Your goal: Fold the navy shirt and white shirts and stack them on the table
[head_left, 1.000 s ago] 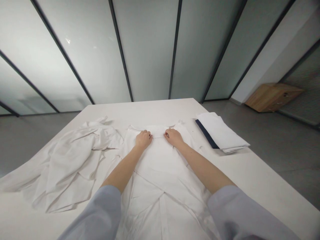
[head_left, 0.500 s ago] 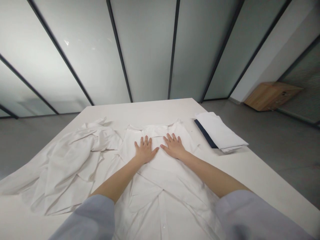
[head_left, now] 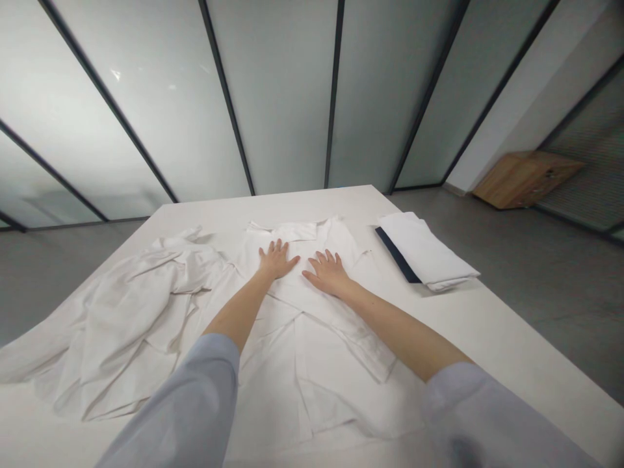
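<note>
A white shirt (head_left: 273, 377) lies spread on the table in front of me, its collar end away from me and its sleeves folded across the body. On its upper part rests my left hand (head_left: 276, 259), palm down with fingers spread, just below the collar. My right hand (head_left: 327, 272) lies on the cloth slightly nearer and to the right, also flat with fingers apart. Neither hand grips the fabric. Creases run over the lower part of the shirt, and its front edge shows towards me.
Left of the shirt sits a crumpled heap of white cloth (head_left: 131, 312). At the right, a folded white cloth (head_left: 429, 250) lies on a dark flat board (head_left: 397, 255). The white table (head_left: 497, 351) ends at the right before a grey floor. A wooden cabinet (head_left: 524, 179) stands beyond.
The shirt has shifted away from me and its lower edge has come into view. Both hands have moved forward with it, staying flat. The heap and the folded cloth lie as before.
</note>
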Demonstrator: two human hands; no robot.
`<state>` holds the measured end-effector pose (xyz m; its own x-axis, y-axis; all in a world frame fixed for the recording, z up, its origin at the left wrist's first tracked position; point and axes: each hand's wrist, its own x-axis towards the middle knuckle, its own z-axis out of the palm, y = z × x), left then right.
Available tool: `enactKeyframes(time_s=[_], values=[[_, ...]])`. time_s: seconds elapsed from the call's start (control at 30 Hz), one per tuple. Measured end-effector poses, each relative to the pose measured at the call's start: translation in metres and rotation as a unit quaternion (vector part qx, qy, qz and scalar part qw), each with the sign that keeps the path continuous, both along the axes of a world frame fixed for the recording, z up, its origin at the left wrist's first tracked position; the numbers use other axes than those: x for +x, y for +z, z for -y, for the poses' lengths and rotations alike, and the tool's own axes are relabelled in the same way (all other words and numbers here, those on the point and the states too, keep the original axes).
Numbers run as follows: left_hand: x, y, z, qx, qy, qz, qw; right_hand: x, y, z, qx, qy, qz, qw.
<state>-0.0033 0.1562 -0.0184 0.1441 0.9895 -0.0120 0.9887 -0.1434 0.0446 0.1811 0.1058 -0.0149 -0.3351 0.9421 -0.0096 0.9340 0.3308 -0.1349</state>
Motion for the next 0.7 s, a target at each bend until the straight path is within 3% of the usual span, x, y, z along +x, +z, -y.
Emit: enactKeyframes(time_s=[0.2, 0.33, 0.5, 0.7], values=[[0.002, 0.007, 0.020, 0.117, -0.053, 0.003, 0.992, -0.001, -0.009, 0.008, -0.042, -0.023, 0.005, 0.999], [-0.004, 0.006, 0.047, 0.079, -0.020, 0.006, 0.997, 0.001, -0.009, -0.007, -0.037, -0.013, 0.010, 0.999], [-0.012, 0.004, 0.077, -0.022, 0.029, -0.015, 0.999, 0.004, -0.008, -0.026, -0.031, -0.005, 0.013, 0.999], [-0.011, -0.001, 0.086, -0.034, 0.044, -0.010, 0.998, 0.006, -0.002, -0.034, -0.005, -0.018, 0.012, 1.000]])
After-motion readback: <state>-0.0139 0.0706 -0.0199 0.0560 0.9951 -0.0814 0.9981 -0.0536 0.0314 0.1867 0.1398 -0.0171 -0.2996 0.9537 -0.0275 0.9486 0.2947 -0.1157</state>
